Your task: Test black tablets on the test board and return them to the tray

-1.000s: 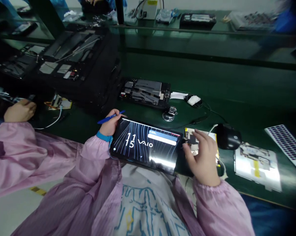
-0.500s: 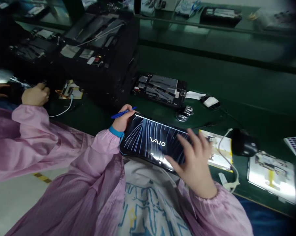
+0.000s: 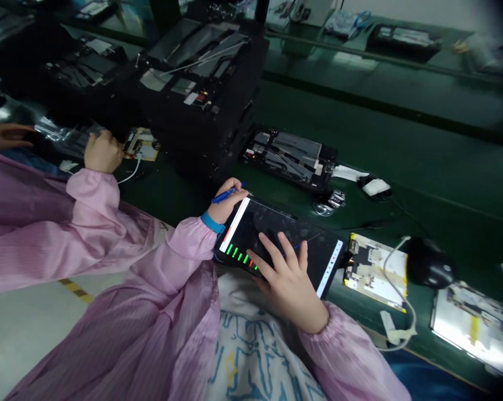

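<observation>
A black tablet (image 3: 314, 245) rests on my lap against the green bench edge, its screen dark with green bars at the lower left. My left hand (image 3: 226, 203) grips the tablet's left edge and also holds a blue pen (image 3: 227, 193). My right hand (image 3: 287, 278) lies on the screen with fingers spread, the fingertips touching the glass.
A co-worker's hand (image 3: 102, 151) in a pink sleeve works at the left near a small board (image 3: 141, 146). An opened tablet chassis (image 3: 291, 155), stacked black trays (image 3: 201, 89), a circuit board (image 3: 374, 270), a black scanner (image 3: 427, 266) and a silver plate (image 3: 472, 323) lie on the green bench (image 3: 422, 150).
My right hand moved from the board at the right onto the tablet screen. The screen changed from the logo wallpaper to a dark page with green bars. My view shifted left and down.
</observation>
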### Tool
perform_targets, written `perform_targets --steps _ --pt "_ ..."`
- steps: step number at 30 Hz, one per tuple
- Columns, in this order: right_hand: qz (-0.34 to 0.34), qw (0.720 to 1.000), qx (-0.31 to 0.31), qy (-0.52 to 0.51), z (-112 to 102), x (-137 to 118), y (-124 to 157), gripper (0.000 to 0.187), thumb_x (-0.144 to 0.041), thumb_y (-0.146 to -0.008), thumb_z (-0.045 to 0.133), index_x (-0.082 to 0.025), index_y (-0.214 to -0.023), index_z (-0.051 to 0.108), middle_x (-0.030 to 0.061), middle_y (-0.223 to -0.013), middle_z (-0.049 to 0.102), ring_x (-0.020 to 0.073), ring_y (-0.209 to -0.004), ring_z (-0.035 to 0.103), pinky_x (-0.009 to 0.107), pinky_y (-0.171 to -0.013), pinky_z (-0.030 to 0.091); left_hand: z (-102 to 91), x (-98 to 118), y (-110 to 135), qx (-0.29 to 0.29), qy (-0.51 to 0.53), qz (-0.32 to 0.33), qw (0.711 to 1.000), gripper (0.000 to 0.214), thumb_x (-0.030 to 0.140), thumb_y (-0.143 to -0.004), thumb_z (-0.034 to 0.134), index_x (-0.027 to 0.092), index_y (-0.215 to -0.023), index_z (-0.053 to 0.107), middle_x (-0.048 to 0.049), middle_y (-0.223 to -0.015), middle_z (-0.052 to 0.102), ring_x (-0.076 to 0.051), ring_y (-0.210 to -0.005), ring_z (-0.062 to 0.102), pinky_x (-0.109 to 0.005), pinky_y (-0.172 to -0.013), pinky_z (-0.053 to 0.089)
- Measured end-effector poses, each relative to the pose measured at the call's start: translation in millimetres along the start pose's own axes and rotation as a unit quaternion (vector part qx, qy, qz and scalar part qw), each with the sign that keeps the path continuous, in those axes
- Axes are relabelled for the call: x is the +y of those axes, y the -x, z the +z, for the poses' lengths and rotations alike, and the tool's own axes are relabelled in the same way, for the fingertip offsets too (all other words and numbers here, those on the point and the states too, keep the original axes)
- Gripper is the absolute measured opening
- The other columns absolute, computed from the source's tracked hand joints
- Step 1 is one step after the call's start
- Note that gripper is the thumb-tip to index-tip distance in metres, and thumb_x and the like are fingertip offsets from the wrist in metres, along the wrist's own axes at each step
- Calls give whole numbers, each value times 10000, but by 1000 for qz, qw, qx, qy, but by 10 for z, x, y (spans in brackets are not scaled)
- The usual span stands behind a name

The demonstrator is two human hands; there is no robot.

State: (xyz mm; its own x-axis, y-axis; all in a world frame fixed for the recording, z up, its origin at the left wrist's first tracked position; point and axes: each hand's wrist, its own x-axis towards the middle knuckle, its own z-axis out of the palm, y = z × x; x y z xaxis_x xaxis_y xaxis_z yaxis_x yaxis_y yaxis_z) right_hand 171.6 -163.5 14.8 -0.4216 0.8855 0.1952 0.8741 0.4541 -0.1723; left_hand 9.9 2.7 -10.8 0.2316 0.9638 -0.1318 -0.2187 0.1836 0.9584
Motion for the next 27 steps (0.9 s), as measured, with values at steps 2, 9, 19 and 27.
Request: perform_targets --steps 2,9,19,27 --pt "-9 1000 -3 -13 -47 29 -8 485 -298 -831 611 -253 -1303 516 117 -1447 423 383 -1387 253 703 -1069 179 -1 0 1 -2 8 7 1000 270 277 -726 678 201 -732 419 48 -671 589 -133 -637 575 -257 -646 421" --pt "45 997 65 -1 -284 410 -495 481 -420 -891 525 -154 -1291 508 174 -1424 407 381 -1394 226 681 -1081 200 31 46 27 -12 75 7 997 251 313 -749 636 199 -730 413 27 -679 642 -137 -623 596 -253 -621 429" --pt "7 996 25 -83 -228 421 -1467 130 -203 -859 554 -205 -825 679 55 -1124 642 326 -1273 419 677 -1090 157 40 87 37 -2 132 39 990 283 340 -755 632 197 -708 393 56 -601 521 -109 -604 554 -232 -590 408" --pt "1 967 81 -241 -609 508 -605 116 -244 -884 552 -227 -817 645 56 -1059 661 269 -1180 530 550 -1037 367 40 160 76 -30 93 7 995 304 267 -708 668 203 -733 372 38 -669 629 -152 -651 621 -270 -643 446"
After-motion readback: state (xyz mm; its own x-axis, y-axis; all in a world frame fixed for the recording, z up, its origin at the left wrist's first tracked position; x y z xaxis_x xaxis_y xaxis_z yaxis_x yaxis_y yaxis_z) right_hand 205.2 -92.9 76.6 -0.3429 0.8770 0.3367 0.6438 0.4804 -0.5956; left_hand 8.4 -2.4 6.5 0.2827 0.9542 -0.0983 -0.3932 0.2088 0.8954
